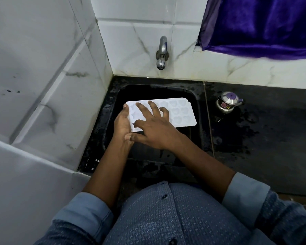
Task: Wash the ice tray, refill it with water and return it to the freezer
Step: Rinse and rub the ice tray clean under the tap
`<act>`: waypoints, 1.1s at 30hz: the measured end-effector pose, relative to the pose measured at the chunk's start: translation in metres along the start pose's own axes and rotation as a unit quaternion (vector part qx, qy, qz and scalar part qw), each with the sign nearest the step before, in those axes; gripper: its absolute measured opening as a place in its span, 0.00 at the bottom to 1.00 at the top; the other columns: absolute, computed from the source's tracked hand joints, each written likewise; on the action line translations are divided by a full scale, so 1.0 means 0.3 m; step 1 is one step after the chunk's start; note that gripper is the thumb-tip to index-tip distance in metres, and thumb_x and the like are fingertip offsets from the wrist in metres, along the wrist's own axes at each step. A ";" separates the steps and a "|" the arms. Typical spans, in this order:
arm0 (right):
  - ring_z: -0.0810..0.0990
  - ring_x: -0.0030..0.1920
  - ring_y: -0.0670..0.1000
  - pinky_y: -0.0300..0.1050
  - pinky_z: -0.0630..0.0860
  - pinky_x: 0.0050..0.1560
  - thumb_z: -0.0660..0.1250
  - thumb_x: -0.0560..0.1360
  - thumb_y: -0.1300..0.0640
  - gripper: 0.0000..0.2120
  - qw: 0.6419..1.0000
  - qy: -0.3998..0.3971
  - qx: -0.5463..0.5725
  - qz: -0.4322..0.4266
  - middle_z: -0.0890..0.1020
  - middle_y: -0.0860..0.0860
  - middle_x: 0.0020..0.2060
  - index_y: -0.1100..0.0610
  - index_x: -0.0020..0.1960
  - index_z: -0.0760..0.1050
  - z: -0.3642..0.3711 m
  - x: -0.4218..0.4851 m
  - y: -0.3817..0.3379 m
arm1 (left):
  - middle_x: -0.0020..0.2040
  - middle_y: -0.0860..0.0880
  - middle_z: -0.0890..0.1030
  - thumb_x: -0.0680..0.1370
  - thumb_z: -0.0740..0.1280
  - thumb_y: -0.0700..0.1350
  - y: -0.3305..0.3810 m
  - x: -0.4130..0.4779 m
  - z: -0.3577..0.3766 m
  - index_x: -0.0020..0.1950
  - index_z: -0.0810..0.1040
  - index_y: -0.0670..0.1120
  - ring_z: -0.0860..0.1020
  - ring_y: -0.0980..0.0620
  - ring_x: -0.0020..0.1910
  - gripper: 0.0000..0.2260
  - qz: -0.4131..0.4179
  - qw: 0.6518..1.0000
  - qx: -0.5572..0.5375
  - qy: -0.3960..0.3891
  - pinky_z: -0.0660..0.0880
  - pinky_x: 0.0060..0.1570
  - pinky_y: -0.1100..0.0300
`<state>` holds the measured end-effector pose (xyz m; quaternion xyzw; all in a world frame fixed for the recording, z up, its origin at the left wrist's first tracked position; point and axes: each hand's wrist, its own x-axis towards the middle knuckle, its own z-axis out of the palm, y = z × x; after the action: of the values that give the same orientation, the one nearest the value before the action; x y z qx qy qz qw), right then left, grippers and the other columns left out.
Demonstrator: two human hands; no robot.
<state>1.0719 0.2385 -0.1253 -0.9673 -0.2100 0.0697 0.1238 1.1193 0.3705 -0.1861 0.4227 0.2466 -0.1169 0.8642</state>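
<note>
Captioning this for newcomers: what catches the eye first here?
The white ice tray over the black sink stands out: the left hand grips its left end, the right hand lies spread on top. A steel tap juts from the wall above, and a purple curtain hangs upper right.

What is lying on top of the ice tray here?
The right hand, fingers spread flat, covers the left half of the ice tray; the left hand grips that end. Moulds beneath the palm are hidden.
</note>
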 end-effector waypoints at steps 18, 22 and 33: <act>0.38 0.83 0.59 0.70 0.44 0.77 0.53 0.75 0.21 0.33 1.000 0.012 0.005 0.000 0.46 0.50 0.85 0.42 0.65 0.80 -0.012 0.010 -0.007 | 0.56 0.41 0.88 0.84 0.65 0.61 0.002 0.033 -0.008 0.57 0.84 0.46 0.84 0.36 0.62 0.19 0.010 1.000 0.001 -0.001 0.77 0.67 0.37; 0.37 0.83 0.59 0.70 0.43 0.78 0.52 0.75 0.21 0.35 1.000 -0.004 0.000 -0.005 0.46 0.50 0.85 0.42 0.68 0.78 -0.008 0.005 -0.009 | 0.66 0.43 0.84 0.79 0.70 0.64 0.001 0.039 -0.025 0.65 0.83 0.46 0.83 0.39 0.64 0.25 0.011 1.000 0.011 0.007 0.75 0.70 0.35; 0.38 0.83 0.60 0.69 0.43 0.77 0.52 0.77 0.23 0.35 1.000 -0.012 -0.003 -0.004 0.45 0.51 0.85 0.43 0.71 0.77 -0.004 -0.010 -0.005 | 0.65 0.36 0.84 0.81 0.70 0.63 -0.008 0.063 -0.039 0.63 0.84 0.45 0.84 0.34 0.63 0.23 -0.001 1.000 0.014 0.001 0.75 0.69 0.32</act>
<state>1.0688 0.2381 -0.1235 -0.9659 -0.2154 0.0802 0.1191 1.1305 0.3784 -0.2036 0.4346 0.2464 -0.1203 0.8578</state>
